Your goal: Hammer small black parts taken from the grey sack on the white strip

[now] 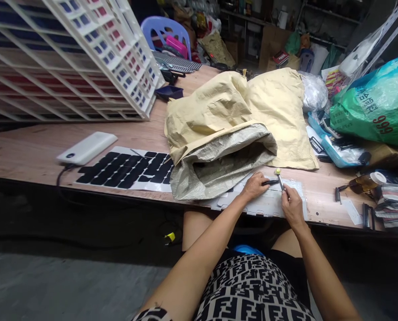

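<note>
Right hand (292,203) holds a slim silver tool (281,180).

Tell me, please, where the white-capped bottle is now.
In the head view, the bottle is on the table, right of the right hand, beside the striped cloth.

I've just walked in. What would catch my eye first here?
Probably the big tan sack on the table, its grey mouth gaping. A large white crate fills the upper left, and a shiny green bag bulges at the right edge. Near the table's front edge, the left hand holds a black piece, the right hand a small tool.
</note>
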Tool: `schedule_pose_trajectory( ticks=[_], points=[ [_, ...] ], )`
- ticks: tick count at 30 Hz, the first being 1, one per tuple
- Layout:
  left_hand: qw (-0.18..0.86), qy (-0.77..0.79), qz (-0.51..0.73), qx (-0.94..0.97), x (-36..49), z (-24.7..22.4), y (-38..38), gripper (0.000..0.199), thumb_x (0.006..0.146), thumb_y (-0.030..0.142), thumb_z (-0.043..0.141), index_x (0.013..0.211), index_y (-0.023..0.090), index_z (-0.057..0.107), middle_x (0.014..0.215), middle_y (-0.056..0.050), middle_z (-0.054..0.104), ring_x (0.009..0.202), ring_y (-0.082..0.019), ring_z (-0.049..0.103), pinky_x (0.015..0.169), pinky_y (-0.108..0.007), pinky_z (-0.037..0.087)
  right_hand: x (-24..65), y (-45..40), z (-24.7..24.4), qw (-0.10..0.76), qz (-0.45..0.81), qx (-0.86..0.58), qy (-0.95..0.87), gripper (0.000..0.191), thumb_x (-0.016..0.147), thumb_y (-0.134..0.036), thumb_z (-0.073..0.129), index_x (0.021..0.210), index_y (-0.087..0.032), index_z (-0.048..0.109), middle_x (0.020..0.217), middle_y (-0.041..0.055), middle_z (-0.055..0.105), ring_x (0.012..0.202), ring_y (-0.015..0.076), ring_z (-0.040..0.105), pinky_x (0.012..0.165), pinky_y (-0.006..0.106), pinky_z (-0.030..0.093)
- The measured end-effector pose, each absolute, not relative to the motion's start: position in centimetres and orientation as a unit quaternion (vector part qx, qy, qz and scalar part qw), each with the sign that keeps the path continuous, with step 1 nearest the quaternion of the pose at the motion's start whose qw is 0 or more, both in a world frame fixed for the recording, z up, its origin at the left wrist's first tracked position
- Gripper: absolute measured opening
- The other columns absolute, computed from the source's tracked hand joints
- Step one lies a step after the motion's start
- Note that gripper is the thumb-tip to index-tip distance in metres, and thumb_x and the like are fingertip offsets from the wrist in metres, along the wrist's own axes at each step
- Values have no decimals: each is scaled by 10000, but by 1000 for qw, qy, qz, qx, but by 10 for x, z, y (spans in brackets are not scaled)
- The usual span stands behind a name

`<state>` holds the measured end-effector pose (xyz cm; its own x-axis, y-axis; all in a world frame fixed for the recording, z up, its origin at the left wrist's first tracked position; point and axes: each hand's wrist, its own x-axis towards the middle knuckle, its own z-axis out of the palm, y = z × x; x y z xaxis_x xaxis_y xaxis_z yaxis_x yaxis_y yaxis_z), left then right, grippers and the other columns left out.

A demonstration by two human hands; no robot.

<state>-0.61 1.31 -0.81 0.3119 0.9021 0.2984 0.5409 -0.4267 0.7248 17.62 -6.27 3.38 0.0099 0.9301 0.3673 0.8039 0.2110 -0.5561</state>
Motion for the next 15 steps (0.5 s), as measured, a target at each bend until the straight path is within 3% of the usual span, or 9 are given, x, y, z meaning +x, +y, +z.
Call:
schedule_pose_trajectory(
  ticks=[9, 15],
  points=[
    [269, 473, 374, 750, -5, -8, 16, 191, 797, 222, 703, 974, 210, 773, 802, -18, 598, 848, -176, 578, 801, -289, 473, 184, 11, 21, 176, -56, -750, -635, 384, 918, -145, 416, 1232, -135, 637, 989, 129, 565, 913, 247, 491, 799, 341, 393],
    [280, 362, 457, 763, -23, 9, -43, 271, 939, 336, 573, 1126, 179, 691, 869, -50, 676, 732, -147, 596, 711, -283, 496, 177, 7, 19, 124, -89, -751, -642, 359, 949, -151, 392, 1249, -119, 586, 1056, 153, 552, 938, 264, 476, 767, 347, 374]
  ],
)
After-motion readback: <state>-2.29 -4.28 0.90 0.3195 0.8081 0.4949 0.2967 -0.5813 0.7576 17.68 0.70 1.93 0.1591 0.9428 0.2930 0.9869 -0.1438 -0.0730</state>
